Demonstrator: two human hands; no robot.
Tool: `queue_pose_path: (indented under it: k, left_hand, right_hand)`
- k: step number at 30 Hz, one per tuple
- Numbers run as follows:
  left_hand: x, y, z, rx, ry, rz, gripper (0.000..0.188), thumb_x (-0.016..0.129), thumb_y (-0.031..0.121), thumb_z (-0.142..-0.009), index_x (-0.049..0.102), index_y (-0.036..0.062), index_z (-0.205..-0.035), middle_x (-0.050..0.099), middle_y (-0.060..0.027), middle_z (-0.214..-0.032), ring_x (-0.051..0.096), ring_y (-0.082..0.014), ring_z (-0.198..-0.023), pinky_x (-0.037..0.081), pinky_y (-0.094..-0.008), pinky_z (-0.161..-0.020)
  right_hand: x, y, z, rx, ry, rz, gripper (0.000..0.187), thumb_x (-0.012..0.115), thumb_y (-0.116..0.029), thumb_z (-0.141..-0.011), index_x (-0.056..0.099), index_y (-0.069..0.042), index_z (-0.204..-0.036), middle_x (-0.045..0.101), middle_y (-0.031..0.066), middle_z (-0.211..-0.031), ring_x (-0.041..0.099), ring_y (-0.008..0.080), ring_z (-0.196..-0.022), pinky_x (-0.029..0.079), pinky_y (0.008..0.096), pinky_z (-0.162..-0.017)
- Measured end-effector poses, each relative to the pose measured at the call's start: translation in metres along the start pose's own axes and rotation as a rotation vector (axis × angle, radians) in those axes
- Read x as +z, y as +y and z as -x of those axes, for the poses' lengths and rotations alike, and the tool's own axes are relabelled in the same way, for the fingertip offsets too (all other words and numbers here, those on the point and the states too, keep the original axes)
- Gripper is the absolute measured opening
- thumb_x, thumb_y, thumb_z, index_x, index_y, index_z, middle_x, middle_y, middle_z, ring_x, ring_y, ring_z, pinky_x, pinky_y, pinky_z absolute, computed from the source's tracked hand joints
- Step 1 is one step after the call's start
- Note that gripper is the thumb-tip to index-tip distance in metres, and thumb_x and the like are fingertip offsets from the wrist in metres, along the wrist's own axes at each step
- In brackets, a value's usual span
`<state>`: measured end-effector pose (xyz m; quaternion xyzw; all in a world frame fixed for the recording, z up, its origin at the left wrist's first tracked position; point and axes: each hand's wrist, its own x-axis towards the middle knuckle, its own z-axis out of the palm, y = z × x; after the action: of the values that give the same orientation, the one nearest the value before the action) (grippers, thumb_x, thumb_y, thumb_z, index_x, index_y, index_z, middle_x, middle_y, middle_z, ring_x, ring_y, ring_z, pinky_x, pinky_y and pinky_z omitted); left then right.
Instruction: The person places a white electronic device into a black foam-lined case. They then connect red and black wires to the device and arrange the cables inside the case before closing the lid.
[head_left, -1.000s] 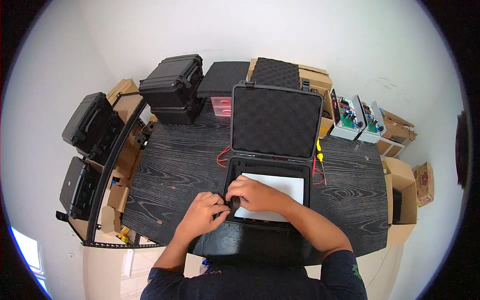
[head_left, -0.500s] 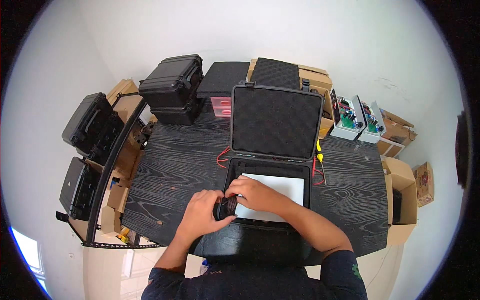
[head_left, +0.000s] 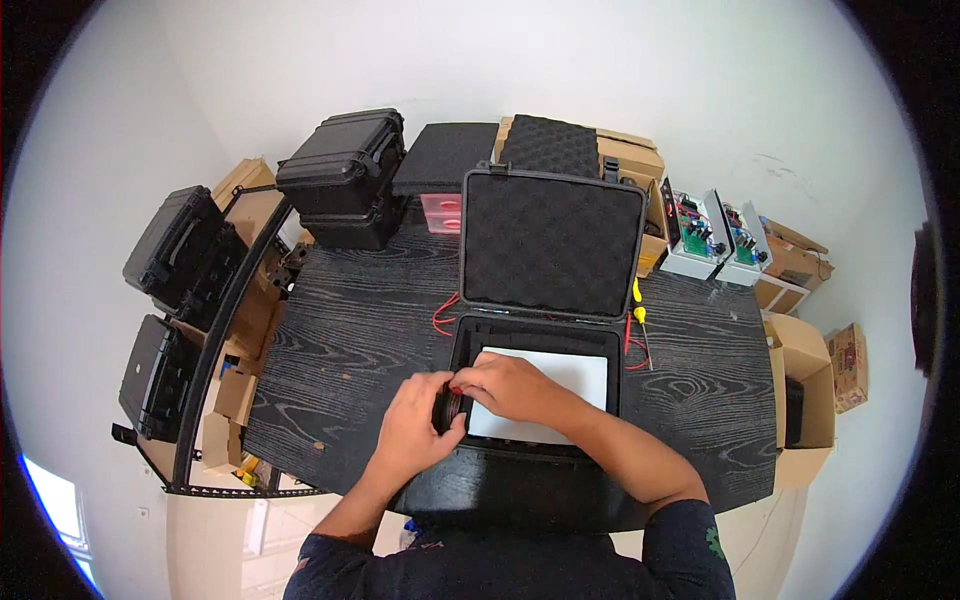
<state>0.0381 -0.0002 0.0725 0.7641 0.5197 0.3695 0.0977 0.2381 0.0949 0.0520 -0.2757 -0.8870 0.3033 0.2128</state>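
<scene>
An open black hard case (head_left: 612, 372) with foam lining lies in front of me, its lid (head_left: 555, 245) standing up at the back. Inside it sits a white flat panel (head_left: 570, 375). At the case's left end, a coiled bundle of dark cable (head_left: 452, 410) shows between my hands, partly hidden. My left hand (head_left: 412, 418) curves around the bundle, thumb on its near side and fingers at the far end. Bent across the panel's left part, my right hand (head_left: 508, 388) pinches the bundle's far end, where a small red bit shows.
A yellow-handled screwdriver (head_left: 640, 312) and red leads (head_left: 440, 318) lie beside the case. Stacked black cases (head_left: 345, 175) stand at the back left, near pink drawers (head_left: 443, 213). White housings with circuit boards (head_left: 697, 240) sit at the back right, an open carton (head_left: 805, 400) beyond the table's right edge.
My left hand has turned slightly more upright and its thumb has drawn in along the cable bundle. The bundle looks narrower and sits closer to the case's left wall. My right hand has barely moved.
</scene>
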Motion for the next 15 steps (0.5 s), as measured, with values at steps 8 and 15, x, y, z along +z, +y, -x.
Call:
queue_pose_path:
  k: [8,15]
  left_hand:
    - [0.005,-0.005,-0.006,0.049,-0.041,-0.112,0.041,0.073,0.009,-0.081,0.065,0.0034,-0.121,0.069,-0.0135,-0.105,0.065,-0.0350,-0.098,0.050,-0.0465,-0.088]
    - [0.009,-0.003,-0.011,0.063,-0.058,-0.261,0.022,0.070,0.012,-0.079,0.071,0.0062,-0.100,0.063,-0.0109,-0.092,0.062,-0.0330,-0.090,0.048,-0.0469,-0.088]
  right_hand:
    - [-0.005,0.005,-0.003,-0.172,0.160,0.021,0.015,0.073,-0.011,-0.095,0.079,-0.004,-0.107,0.078,0.0113,-0.101,0.067,0.0307,-0.098,0.055,0.0397,-0.090]
    - [-0.019,0.013,-0.005,-0.067,0.378,-0.008,0.014,0.073,-0.012,-0.093,0.077,-0.006,-0.106,0.077,0.0114,-0.100,0.071,0.0318,-0.096,0.058,0.0428,-0.085]
